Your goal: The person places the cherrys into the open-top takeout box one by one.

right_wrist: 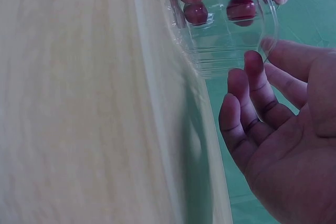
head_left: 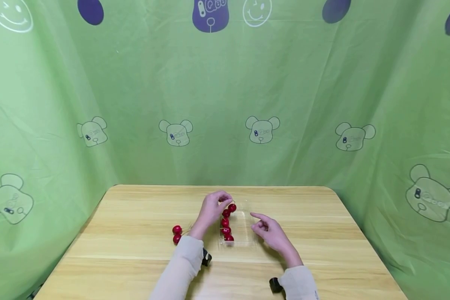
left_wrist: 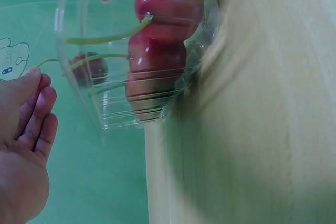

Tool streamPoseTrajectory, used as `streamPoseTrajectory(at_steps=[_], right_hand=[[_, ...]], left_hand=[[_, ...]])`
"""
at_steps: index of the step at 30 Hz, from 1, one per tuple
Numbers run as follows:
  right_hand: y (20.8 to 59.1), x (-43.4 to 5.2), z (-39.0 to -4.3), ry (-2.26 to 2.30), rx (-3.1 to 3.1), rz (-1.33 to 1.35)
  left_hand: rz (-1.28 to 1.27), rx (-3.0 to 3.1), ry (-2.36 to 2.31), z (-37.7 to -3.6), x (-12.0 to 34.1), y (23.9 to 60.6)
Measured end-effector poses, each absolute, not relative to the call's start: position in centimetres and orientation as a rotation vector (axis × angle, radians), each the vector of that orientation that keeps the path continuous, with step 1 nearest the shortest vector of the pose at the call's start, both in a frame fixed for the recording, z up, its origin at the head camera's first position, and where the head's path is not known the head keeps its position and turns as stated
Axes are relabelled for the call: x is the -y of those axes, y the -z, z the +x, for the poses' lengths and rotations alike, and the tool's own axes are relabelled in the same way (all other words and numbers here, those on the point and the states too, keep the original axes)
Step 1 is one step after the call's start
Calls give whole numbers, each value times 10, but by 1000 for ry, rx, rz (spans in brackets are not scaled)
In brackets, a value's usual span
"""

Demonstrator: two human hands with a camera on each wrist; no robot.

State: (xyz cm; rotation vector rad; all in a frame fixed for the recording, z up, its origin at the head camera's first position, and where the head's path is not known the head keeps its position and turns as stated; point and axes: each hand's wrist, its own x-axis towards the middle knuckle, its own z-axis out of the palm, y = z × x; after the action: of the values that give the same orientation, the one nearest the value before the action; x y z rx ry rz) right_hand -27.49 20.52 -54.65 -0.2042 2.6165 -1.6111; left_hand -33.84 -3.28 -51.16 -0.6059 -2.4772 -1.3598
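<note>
Toward the left of the table (head_left: 135, 233), about midway between the far and near edges, two loose cherries (head_left: 177, 234) lie touching each other, apart from the rest, just left of the left forearm. The left hand (head_left: 211, 209) is held above the far end of the clear plastic tray (head_left: 243, 233), fingertips pinched on the stem of one cherry (head_left: 231, 207) so that the fruit hangs over the tray opening. A row of cherries (head_left: 226, 227) already lies along the tray's left side. The tray sits near the table centre. At its right wall the right hand (head_left: 270, 231) is open and holds nothing, forefinger extended to the tray's far right rim, apparently to steady it.
</note>
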Motion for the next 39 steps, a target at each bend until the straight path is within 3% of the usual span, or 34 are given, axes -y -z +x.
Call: streamPoseTrajectory(at_steps=[39], right_hand=[[546, -207, -273, 1604, -2608, -185]], left_hand=[[-598, 2603, 1169, -351, 23, 538]])
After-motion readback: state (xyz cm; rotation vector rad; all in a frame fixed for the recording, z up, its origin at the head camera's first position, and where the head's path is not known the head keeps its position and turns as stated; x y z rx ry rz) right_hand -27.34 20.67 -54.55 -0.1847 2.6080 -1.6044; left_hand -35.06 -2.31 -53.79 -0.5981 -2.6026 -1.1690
